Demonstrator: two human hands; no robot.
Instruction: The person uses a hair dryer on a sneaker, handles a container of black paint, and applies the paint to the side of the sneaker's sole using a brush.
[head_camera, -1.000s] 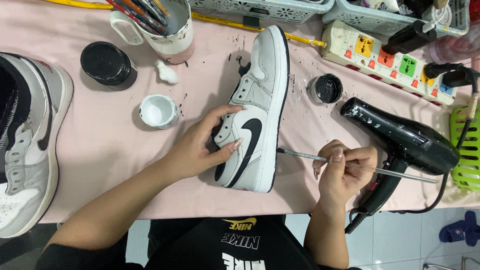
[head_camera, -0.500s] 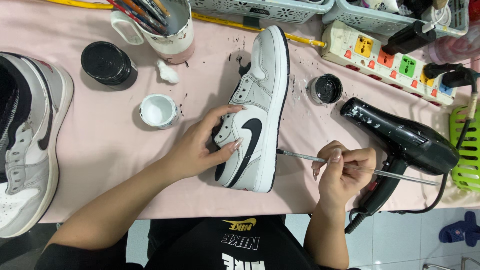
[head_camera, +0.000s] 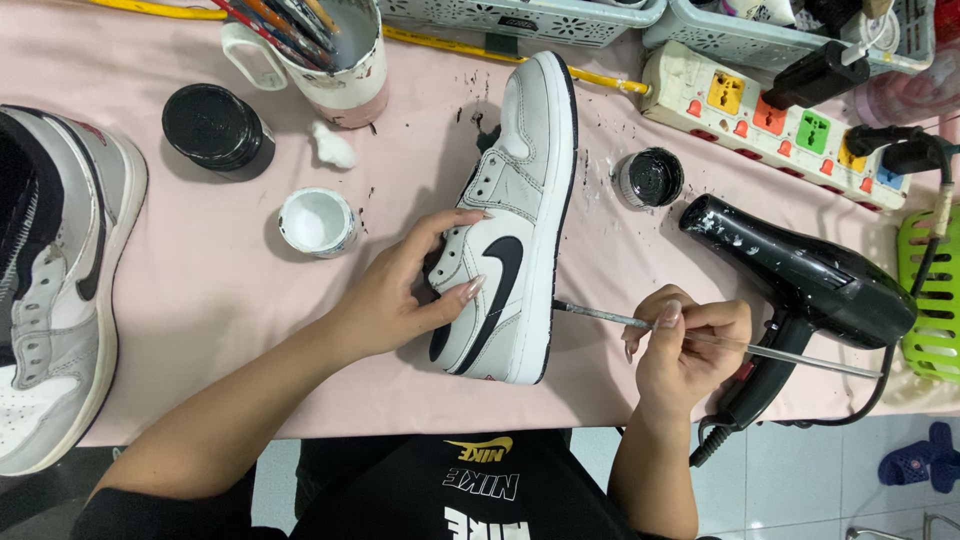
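A white and grey sneaker (head_camera: 525, 170) with a black side stripe lies on its side on the pink table cover (head_camera: 200, 330), toe pointing away from me. My left hand (head_camera: 405, 290) grips its ankle part, fingers on the upper. My right hand (head_camera: 685, 345) holds a thin paintbrush (head_camera: 600, 315) whose tip touches the black edge of the sole near the heel. An open pot of black paint (head_camera: 650, 178) stands just right of the shoe.
A black hair dryer (head_camera: 800, 275) lies right of my hand. A power strip (head_camera: 780, 120), a mug of brushes (head_camera: 335, 50), a black lidded jar (head_camera: 215, 125), a white paint pot (head_camera: 315, 220) and a second sneaker (head_camera: 55, 280) at left surround the work.
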